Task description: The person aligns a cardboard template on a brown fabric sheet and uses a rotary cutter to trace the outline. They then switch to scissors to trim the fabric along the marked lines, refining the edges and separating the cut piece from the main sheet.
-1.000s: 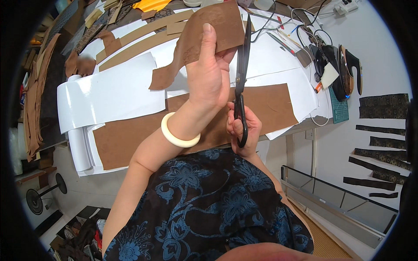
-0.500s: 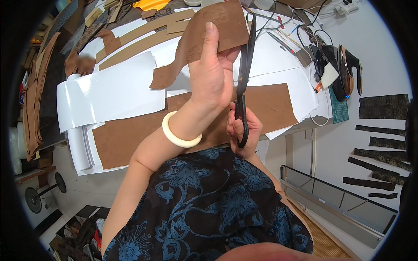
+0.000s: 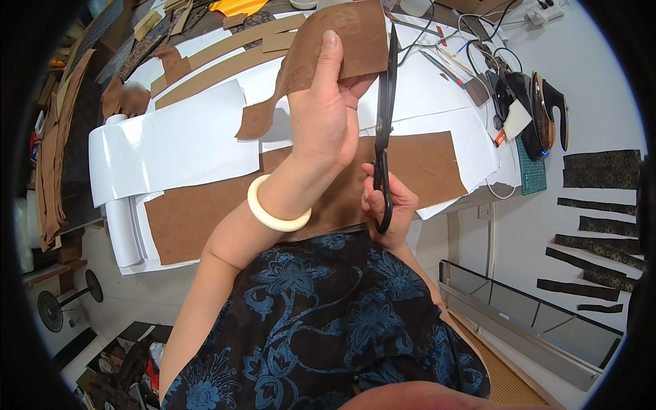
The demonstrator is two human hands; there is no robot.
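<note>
My left hand [image 3: 326, 113] holds up a piece of brown fabric [image 3: 348, 37], the thumb on its near face and the fingers behind it. A narrower tail of that piece hangs down to the left. In my right hand [image 3: 393, 208] is a large pair of black scissors [image 3: 386, 102], gripped by the handles with the blades pointing away from me. The blades look closed or almost so and lie along the fabric's right edge; whether they touch it I cannot tell. Below both hands a long brown fabric panel [image 3: 427, 160] lies on white paper on the table.
White paper [image 3: 178, 150], partly rolled, covers the panel's left part. Tan strips [image 3: 232, 44] lie farther back. An iron [image 3: 552, 109], cables and a green cutting mat [image 3: 531, 164] crowd the right end. Dark patterned strips [image 3: 601, 167] hang on the right wall.
The scissors and my right hand have shifted slightly right. My left hand has moved a little left, and the held fabric has bent slightly differently.
</note>
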